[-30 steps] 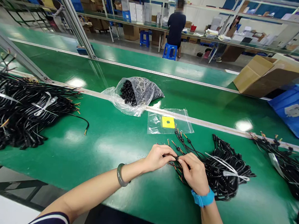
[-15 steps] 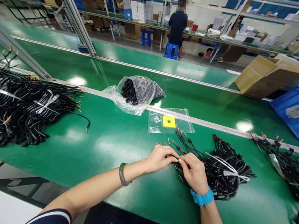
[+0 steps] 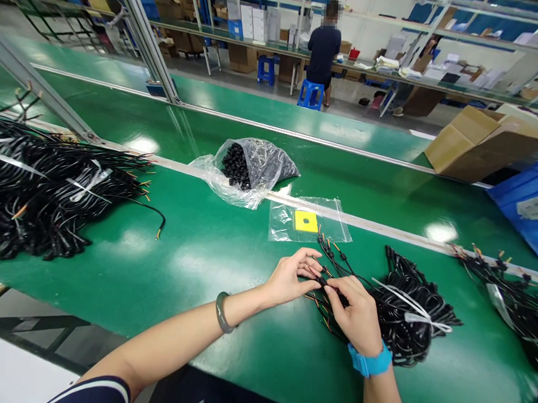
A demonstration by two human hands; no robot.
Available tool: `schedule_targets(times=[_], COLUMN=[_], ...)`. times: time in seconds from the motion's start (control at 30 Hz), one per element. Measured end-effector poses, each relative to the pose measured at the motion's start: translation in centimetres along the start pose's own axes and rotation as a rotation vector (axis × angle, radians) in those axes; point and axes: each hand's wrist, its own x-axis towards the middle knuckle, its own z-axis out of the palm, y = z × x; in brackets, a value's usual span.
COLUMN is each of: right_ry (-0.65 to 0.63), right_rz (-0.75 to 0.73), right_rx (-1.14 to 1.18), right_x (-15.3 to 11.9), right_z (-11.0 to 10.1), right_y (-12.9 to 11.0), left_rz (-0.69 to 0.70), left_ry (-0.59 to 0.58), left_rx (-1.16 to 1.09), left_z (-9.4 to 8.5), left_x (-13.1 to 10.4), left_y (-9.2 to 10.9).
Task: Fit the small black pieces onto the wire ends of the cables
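My left hand (image 3: 294,278), with a dark bangle on its wrist, pinches a black cable near its orange wire ends. My right hand (image 3: 356,308), wearing a blue wristband, closes its thumb and finger on the same cable, close beside the left fingertips. A small black part sits on the cable between them. To the right lies a bundle of black cables (image 3: 406,329) tied with a white strip; several loose ends reach toward my hands. Beyond them a clear zip bag (image 3: 335,223) with a yellow square (image 3: 306,221) lies flat.
An open plastic bag of small black parts (image 3: 237,164) sits farther back. Black cable piles lie at left (image 3: 62,196) and right (image 3: 511,298). A cardboard box (image 3: 470,140) and blue bin (image 3: 530,206) stand back right. A person (image 3: 324,51) is at a far bench.
The fingers of my left hand have spread and lifted a little, while its thumb stays at the cable. My right hand has shifted slightly right and down. The whole view has moved a little.
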Motion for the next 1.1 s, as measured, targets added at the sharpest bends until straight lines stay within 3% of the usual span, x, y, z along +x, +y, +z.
schedule_targets(times=[0.17,0.27,0.37,0.43,0.47,0.53,0.63,0.7,0.87,1.1], right_ry=[0.11,0.224,0.263,0.255,0.251,0.24,0.21,0.188,0.15,0.132], right_rz=[0.0,-0.024,-0.029,0.013,0.037,0.069,0.102,0.13,0.183,0.167], right_rx=[-0.158,-0.325,-0.456,-0.481,-0.479,-0.467,-0.441,-0.409,-0.356,-0.37], right_x=[-0.4,-0.6,-0.8,-0.8,-0.8,-0.8,-0.7,-0.7,-0.6,-0.7], right_z=[0.1,0.5,1.1,1.4,1.5,1.7,1.8,1.8,1.7,1.5], right_y=[0.1,0.6,1.4,1.7,1.9,2.0,2.1,2.1,1.7,1.3], left_rz=[0.001,0.054,0.166,0.179,0.132,0.08,-0.001,-0.054,-0.155,-0.156], left_ry=[0.137,0.285,0.507,0.67,0.696,0.707,0.66,0.615,0.587,0.611], left_rx=[0.128,0.16,0.391,0.757,0.967,1.055,1.129,1.166,1.222,1.305], left_z=[-1.5,-3.8,-8.6,-12.8,-14.8,-18.5,-21.7,-22.5,-22.7,-23.4], left_x=[0.8,2.1,4.2,5.6,6.3,7.7,9.4,10.4,11.6,10.8], left_y=[0.3,0.7,1.5,2.2,2.5,2.9,3.0,2.8,2.5,2.7])
